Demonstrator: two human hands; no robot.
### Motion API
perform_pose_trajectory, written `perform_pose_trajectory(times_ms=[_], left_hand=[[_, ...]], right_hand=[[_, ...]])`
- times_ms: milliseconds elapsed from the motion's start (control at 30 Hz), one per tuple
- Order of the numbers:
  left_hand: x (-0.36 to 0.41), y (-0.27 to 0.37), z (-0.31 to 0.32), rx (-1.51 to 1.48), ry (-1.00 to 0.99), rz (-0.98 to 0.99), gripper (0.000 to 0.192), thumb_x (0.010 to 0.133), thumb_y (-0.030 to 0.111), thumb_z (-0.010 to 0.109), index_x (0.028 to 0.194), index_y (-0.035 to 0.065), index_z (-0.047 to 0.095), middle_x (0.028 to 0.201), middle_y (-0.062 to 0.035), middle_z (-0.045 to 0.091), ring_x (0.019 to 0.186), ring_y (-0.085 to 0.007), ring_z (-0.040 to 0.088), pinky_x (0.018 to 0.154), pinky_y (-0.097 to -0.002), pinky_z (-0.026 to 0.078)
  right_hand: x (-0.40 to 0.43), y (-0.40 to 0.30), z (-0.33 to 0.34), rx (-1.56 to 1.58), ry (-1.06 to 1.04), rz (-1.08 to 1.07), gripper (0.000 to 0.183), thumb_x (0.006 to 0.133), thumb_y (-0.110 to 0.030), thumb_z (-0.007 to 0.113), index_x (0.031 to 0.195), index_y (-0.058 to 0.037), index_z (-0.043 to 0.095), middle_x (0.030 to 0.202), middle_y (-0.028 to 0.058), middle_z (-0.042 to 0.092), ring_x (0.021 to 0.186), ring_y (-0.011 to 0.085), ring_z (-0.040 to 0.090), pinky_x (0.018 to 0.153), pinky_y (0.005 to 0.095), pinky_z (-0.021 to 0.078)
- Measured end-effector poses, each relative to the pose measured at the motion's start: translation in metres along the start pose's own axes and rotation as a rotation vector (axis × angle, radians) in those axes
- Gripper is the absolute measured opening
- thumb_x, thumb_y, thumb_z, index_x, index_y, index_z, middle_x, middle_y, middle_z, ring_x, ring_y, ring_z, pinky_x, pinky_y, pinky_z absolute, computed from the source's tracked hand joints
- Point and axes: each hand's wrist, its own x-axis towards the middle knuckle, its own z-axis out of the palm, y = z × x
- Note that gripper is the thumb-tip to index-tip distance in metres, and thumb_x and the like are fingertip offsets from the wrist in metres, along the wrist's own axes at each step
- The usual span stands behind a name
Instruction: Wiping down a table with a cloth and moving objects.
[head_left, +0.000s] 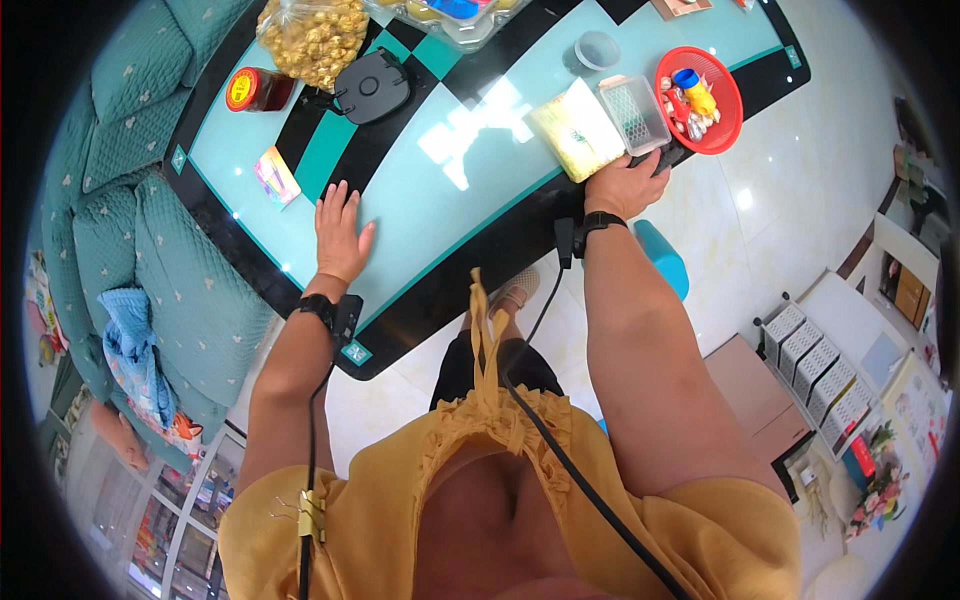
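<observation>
My left hand (341, 240) lies palm down on the glass-topped table (405, 247), fingers extended and thumb apart, holding nothing. Just beyond its fingertips is a small colourful packet (276, 178). At the table's near right edge, my right hand (624, 187) reaches a dark grey cloth-like thing (670, 154); whether it grips this is unclear. Close to its fingers are a yellow-and-white soft packet (577, 131) and a clear plastic box (636, 116). A red plastic basket (733, 124) beyond them holds garlic-like pieces and a yellow bottle with a blue cap (697, 94).
Toward the far side are a red-lidded jar (259, 90), a black lidded device (371, 86), a bag of popcorn-like snacks (315, 37), a clear tray (480, 30) and a round tub (597, 51). A green sofa (195, 262) borders the left. Cables (559, 442) run from both wrists.
</observation>
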Motion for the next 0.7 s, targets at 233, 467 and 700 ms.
perform_pose_trajectory(times_ms=[233, 467, 700], left_hand=[[0.11, 0.169, 0.002, -1.024, -0.153, -0.445, 0.058, 0.092, 0.027, 0.069, 0.139, 0.0001, 0.049, 0.128, -0.0239, 0.06, 0.11, -0.0401, 0.061, 0.097, -0.0442, 0.05], [0.195, 0.231, 0.024, -0.854, -0.114, -0.407, 0.063, 0.08, 0.03, 0.081, 0.127, -0.0014, 0.053, 0.13, -0.0262, 0.052, 0.102, -0.0326, 0.061, 0.091, -0.0387, 0.051], [0.18, 0.224, 0.031, -1.052, 0.037, -0.443, 0.043, 0.076, 0.023, 0.083, 0.103, 0.0026, 0.057, 0.109, -0.0164, 0.059, 0.102, -0.0266, 0.059, 0.088, -0.0382, 0.05]], right_hand=[[0.004, 0.005, -0.002, -0.018, 0.018, -0.006, 0.056, 0.095, -0.025, 0.061, 0.147, -0.0093, 0.048, 0.155, 0.0261, 0.036, 0.143, 0.0414, 0.035, 0.116, 0.0503, 0.0349], [-0.007, -0.01, -0.01, 0.011, -0.02, 0.013, 0.056, 0.095, -0.024, 0.061, 0.147, -0.0085, 0.048, 0.155, 0.0266, 0.035, 0.143, 0.0414, 0.035, 0.116, 0.0496, 0.0359], [-0.005, -0.006, -0.008, 0.021, -0.016, -0.017, 0.056, 0.094, -0.024, 0.061, 0.146, -0.0071, 0.05, 0.153, 0.0274, 0.037, 0.14, 0.0424, 0.038, 0.115, 0.0494, 0.0374]])
